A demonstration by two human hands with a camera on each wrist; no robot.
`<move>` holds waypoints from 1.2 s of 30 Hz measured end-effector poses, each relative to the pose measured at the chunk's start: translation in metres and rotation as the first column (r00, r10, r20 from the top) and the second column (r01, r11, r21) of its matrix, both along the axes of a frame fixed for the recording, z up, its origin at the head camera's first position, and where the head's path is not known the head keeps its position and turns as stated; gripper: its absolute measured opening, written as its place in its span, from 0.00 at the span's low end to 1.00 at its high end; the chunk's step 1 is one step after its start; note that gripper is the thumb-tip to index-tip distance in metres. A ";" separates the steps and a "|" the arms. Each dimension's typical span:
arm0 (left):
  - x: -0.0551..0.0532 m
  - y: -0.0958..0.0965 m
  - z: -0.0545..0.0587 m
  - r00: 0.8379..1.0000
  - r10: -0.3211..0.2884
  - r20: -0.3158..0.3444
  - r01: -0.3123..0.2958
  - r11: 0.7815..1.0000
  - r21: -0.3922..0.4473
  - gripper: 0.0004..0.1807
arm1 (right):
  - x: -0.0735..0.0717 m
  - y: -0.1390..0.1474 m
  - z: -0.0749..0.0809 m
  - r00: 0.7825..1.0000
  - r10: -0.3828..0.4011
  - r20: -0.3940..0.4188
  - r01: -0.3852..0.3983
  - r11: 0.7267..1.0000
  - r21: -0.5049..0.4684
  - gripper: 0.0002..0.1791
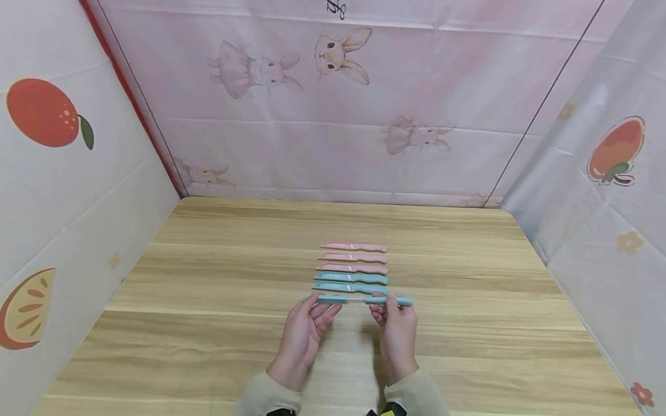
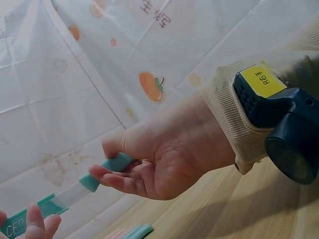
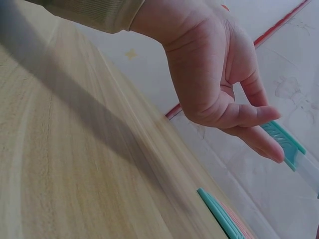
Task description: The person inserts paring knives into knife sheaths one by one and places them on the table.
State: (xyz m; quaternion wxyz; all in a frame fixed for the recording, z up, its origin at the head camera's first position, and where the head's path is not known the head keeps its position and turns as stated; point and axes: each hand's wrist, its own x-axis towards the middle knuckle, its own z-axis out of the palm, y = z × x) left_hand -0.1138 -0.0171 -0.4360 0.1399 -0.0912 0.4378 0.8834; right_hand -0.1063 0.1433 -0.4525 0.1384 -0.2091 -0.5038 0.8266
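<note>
A teal knife is held level between both hands, close over the near side of the row of knives. At its left end, my left hand (image 1: 303, 335) pinches the teal sheath (image 1: 333, 300) between thumb and fingers. My right hand (image 1: 399, 338) grips the teal handle (image 1: 404, 301) at the other end. Between sheath and handle a short length of pale blade (image 1: 356, 300) shows; the rest is inside the sheath. The left wrist view catches the right hand on the handle (image 2: 118, 162) and left fingertips at the lettered sheath. In the right wrist view, left fingers hold the sheath (image 3: 286, 144).
Beyond the hands, two teal knives (image 1: 372, 279) and three pink knives (image 1: 370, 270) lie side by side on the wooden table (image 1: 208, 335), handles to the right. Printed cloth walls (image 1: 312, 156) enclose the table at the back and sides.
</note>
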 end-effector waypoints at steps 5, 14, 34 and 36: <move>0.001 0.000 0.000 1.000 -0.003 0.002 0.003 1.000 0.001 0.23 | 0.000 -0.001 -0.001 1.000 -0.001 0.004 0.001 1.000 -0.005 0.13; 0.001 0.002 -0.001 1.000 -0.005 -0.013 0.005 1.000 0.015 0.25 | 0.000 0.000 -0.001 1.000 -0.001 -0.002 0.001 1.000 -0.009 0.14; 0.000 0.007 0.002 1.000 -0.013 -0.015 0.013 1.000 -0.015 0.24 | -0.001 0.001 0.000 1.000 -0.014 0.001 0.014 1.000 -0.013 0.13; 0.000 0.007 0.003 0.999 -0.017 -0.028 0.017 1.000 -0.015 0.24 | -0.001 0.001 0.000 1.000 -0.013 0.001 0.013 1.000 -0.011 0.13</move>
